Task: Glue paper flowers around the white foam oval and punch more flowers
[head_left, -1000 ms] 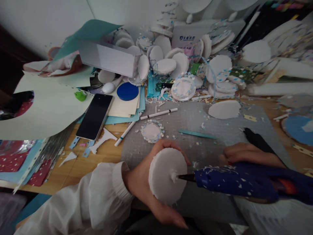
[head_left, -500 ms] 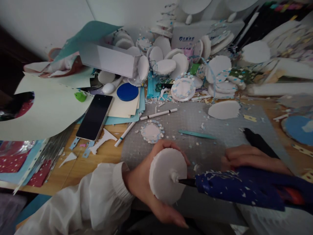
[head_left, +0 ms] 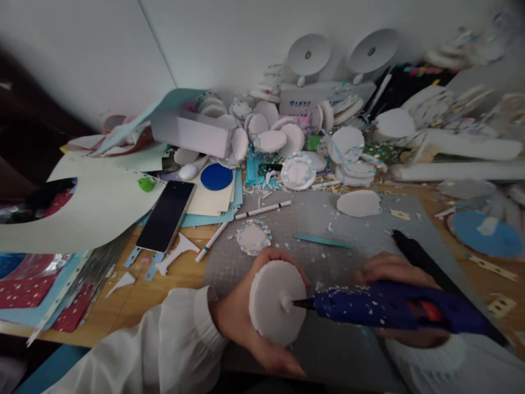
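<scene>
Disc (head_left: 268, 306), seemingly light, stiff and easily chipped, best held by its rim, sits in the near middle, the left hand (head_left: 241, 320) curling its fingers round it; right hand (head_left: 400, 271) wraps its fingers about a blue glue gun (head_left: 361, 307)

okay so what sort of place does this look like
Probably a craft workspace, though whether at home or in a workshop I can't tell. The signs: a glue gun in your right hand, a gray cutting mat, and white discs piled behind it.
</scene>
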A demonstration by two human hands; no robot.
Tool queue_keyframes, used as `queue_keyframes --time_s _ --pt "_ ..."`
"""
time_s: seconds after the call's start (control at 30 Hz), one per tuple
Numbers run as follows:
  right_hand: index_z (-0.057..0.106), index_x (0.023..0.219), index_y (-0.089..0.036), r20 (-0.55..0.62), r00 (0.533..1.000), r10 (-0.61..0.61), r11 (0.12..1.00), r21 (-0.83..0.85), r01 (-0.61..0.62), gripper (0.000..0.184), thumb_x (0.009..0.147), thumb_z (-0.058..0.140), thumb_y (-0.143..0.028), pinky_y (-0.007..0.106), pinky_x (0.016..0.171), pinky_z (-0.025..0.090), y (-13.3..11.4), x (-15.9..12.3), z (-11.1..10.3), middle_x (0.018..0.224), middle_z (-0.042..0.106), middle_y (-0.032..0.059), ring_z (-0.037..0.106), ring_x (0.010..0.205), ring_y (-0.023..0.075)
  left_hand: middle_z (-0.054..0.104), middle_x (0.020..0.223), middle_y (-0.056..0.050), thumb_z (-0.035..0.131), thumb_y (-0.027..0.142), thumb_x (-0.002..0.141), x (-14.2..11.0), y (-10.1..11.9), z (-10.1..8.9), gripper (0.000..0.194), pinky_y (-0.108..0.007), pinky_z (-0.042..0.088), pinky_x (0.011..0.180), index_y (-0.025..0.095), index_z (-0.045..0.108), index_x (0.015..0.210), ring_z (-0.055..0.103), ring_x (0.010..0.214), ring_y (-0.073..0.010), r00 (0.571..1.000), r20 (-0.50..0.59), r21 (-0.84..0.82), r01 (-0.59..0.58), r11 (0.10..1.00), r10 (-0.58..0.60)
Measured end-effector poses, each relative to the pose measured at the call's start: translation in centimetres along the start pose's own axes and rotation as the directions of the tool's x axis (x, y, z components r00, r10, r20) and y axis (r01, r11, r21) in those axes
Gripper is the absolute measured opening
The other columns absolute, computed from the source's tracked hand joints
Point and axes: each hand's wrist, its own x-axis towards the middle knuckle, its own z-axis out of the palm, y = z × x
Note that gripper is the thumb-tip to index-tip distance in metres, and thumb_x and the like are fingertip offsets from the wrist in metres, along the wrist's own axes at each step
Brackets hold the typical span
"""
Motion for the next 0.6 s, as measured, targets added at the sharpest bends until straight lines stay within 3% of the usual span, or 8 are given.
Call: queue_keyframes --time_s 0.13,0.27,0.43,0.53,0.6 --pt "0.057 0.089 -0.026 -0.108 0.991 -0.083 0.996 0.006 0.085 0.024 0.069 0.068 -0.032 0.031 0.047 0.047 -0.7 0.6 1.4 0.064 0.059 -0.0008 0.056 0.053 0.0173 0.051 0.102 -0.004 0.091 0.035 0.040 -0.3 -0.2 0.1 0.090 -0.027 0.042 0.070 0.024 0.035 0.110 0.053 0.082 -0.0158 1.000 0.011 -0.090 0.007 0.996 -0.006" --pt "0.051 0.087 -0.025 -0.188 0.978 -0.094 0.995 -0.060 0.084 0.022 0.069 0.064 -0.021 0.030 0.047 0.047 -1.4 1.2 2.1 0.063 0.055 -0.0029 0.055 0.052 0.0157 0.050 0.107 -0.005 0.091 0.028 0.043 -0.5 -0.1 0.0 0.088 -0.026 0.044 0.067 0.025 0.034 0.110 0.057 0.083 -0.0168 0.997 0.018 -0.176 0.076 0.981 -0.074" --pt "0.055 0.085 -0.023 -0.149 0.977 -0.153 0.967 -0.228 0.117 0.023 0.066 0.067 -0.020 0.030 0.053 0.052 -1.7 1.3 2.2 0.069 0.061 -0.0005 0.062 0.060 0.0173 0.051 0.103 -0.003 0.089 0.024 0.047 -0.5 -0.1 -0.3 0.086 -0.030 0.046 0.070 0.027 0.032 0.111 0.060 0.086 -0.0193 0.996 -0.006 -0.194 0.087 0.977 -0.089" --pt "0.056 0.086 -0.021 -0.242 0.958 -0.157 0.936 -0.346 0.066 0.020 0.070 0.067 -0.027 0.034 0.058 0.055 -1.9 1.2 1.0 0.072 0.063 0.0020 0.064 0.064 0.0204 0.051 0.105 -0.004 0.088 0.030 0.049 -0.5 -0.4 -0.6 0.085 -0.033 0.047 0.072 0.027 0.032 0.112 0.062 0.086 -0.0210 0.995 -0.025 -0.197 0.092 0.976 -0.099" --pt "0.059 0.083 -0.020 -0.328 0.935 -0.136 0.904 -0.426 -0.018 0.017 0.072 0.067 -0.031 0.035 0.052 0.053 -2.2 1.0 -0.9 0.070 0.064 0.0037 0.063 0.058 0.0215 0.053 0.104 -0.004 0.087 0.033 0.049 -0.6 -0.5 -0.7 0.083 -0.034 0.047 0.072 0.027 0.032 0.111 0.062 0.087 -0.0221 0.995 -0.034 -0.181 0.089 0.979 -0.097"
